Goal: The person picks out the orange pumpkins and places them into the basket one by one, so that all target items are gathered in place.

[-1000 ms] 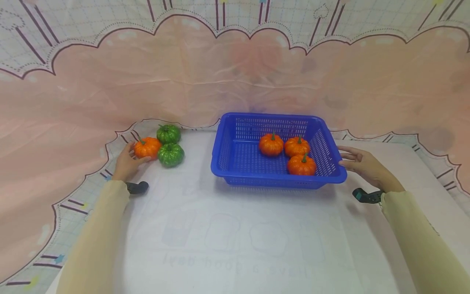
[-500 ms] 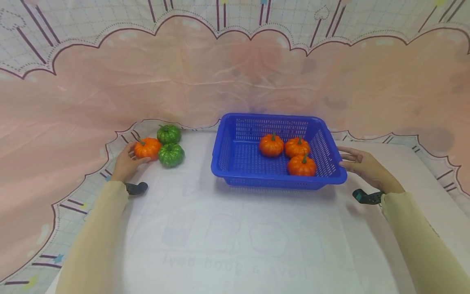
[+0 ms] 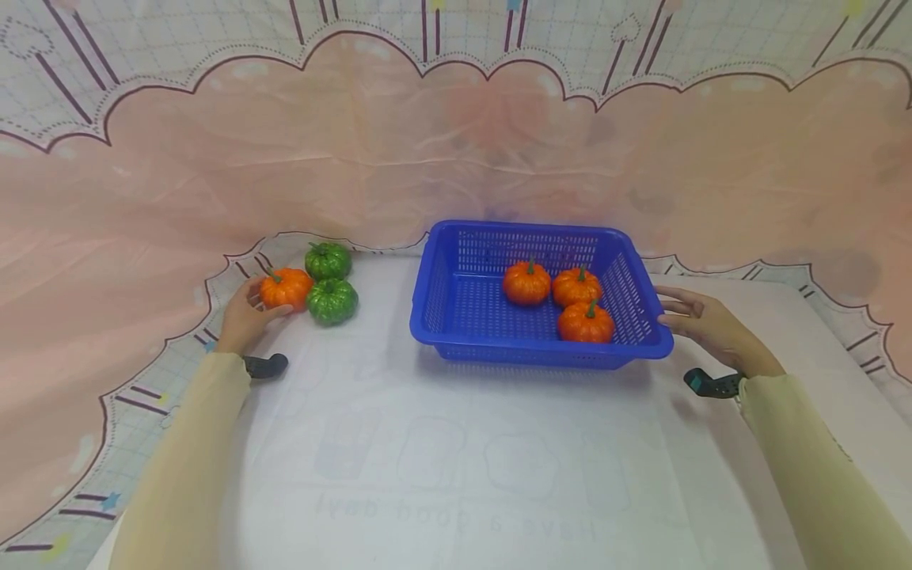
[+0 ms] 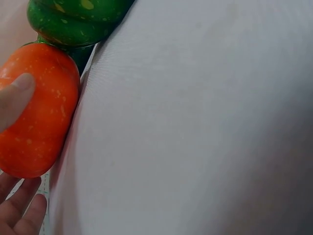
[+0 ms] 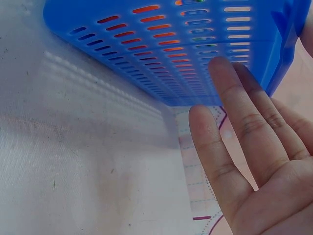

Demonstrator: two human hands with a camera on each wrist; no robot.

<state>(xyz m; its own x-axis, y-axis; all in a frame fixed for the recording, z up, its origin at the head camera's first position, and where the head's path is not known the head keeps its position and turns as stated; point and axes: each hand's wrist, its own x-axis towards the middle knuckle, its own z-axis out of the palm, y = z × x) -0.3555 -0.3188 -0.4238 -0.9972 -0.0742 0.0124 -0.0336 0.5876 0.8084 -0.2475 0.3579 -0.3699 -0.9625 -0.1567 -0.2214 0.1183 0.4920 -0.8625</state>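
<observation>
At the far left of the head view, my left hand holds an orange toy pumpkin on the white cloth. The left wrist view shows the thumb across the pumpkin's side and the other fingers at its opposite end. Two green pumpkins stand right beside it, one behind and one to the right. On the right, my right hand rests with fairly straight fingers at the end wall of a blue plastic basket. Inside, three orange pumpkins sit toward the right.
A white cloth with faint printing covers the table. Behind stands a peach-coloured cloth backdrop, meeting the table just past the basket and the green pumpkins. Each wrist wears a dark camera strap.
</observation>
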